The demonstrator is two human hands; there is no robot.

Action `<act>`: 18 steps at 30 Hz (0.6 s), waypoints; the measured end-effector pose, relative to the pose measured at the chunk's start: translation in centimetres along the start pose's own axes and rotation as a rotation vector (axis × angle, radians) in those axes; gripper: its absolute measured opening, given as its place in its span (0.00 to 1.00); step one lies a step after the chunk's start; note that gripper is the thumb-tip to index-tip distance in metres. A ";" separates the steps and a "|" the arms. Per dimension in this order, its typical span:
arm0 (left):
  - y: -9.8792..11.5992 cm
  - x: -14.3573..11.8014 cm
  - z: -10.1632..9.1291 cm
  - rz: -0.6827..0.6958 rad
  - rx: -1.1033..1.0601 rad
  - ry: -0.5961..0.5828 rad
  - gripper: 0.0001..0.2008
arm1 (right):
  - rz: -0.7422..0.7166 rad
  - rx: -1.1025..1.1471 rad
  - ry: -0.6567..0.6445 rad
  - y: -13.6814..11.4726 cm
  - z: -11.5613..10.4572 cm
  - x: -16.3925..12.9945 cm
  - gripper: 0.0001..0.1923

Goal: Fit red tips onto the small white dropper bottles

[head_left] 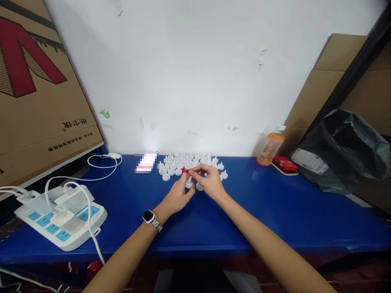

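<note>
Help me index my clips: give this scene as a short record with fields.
Surface: blue table
Hands: left hand holds a white piece; right hand at its narrow top, grip unclear
Just beyond: many similar white pieces, something red among them
Left side: power strip with adapters plugged in
Right side: bottle, red box, dark plastic bag

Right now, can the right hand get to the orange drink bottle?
Probably yes: nothing tall stands between the right hand and the bottle, though the hand is busy at a white piece.
</note>
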State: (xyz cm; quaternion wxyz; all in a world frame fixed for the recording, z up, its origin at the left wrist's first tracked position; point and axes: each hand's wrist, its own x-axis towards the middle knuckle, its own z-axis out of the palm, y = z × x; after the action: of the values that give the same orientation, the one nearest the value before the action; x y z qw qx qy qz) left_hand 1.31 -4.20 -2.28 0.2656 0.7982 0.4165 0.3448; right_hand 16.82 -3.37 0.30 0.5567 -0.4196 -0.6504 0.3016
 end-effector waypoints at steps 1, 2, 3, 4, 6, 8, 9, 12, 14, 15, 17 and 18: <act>-0.1 -0.1 -0.1 -0.008 -0.003 0.007 0.05 | 0.001 0.006 -0.004 0.1 0.1 0.0 0.09; -0.3 -0.2 -0.1 -0.015 -0.006 0.012 0.05 | 0.003 0.015 -0.009 0.1 0.2 -0.1 0.09; -0.4 -0.3 -0.2 -0.020 -0.008 0.011 0.06 | 0.006 0.029 -0.017 0.2 0.3 -0.1 0.09; -0.4 -0.3 -0.2 -0.022 -0.009 0.007 0.06 | 0.008 0.045 -0.026 0.2 0.4 -0.2 0.08; -0.5 -0.4 -0.2 -0.020 -0.012 -0.004 0.07 | 0.011 0.071 -0.048 0.3 0.6 -0.3 0.08; -0.5 -0.4 -0.2 -0.020 -0.020 -0.009 0.10 | 0.012 0.076 -0.068 0.2 0.9 -0.5 0.07; -0.5 -0.5 -0.1 -0.023 -0.026 -0.008 0.10 | 0.009 0.071 -0.072 0.2 1.0 -0.6 0.07; -0.4 -0.5 0.0 -0.034 -0.056 0.004 0.12 | -0.010 0.043 -0.046 0.3 1.3 -0.8 0.07; -0.2 -0.5 0.0 -0.041 -0.076 0.017 0.13 | -0.023 0.035 -0.012 0.3 1.5 -0.9 0.07; -0.2 -0.5 0.1 -0.042 -0.082 0.021 0.12 | -0.028 0.038 0.007 0.4 1.6 -0.9 0.07; 0.0 -0.5 0.1 -0.036 -0.091 0.026 0.12 | -0.034 0.056 0.046 0.4 1.8 -1.0 0.07; 0.0 -0.5 0.1 -0.033 -0.092 0.029 0.11 | -0.040 0.066 0.067 0.4 1.9 -1.1 0.07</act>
State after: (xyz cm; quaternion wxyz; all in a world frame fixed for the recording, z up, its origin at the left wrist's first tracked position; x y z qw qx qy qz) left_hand 1.21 -4.60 -2.49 0.3018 0.7729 0.4172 0.3708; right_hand 15.12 -4.03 -0.97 0.5975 -0.3978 -0.6295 0.2974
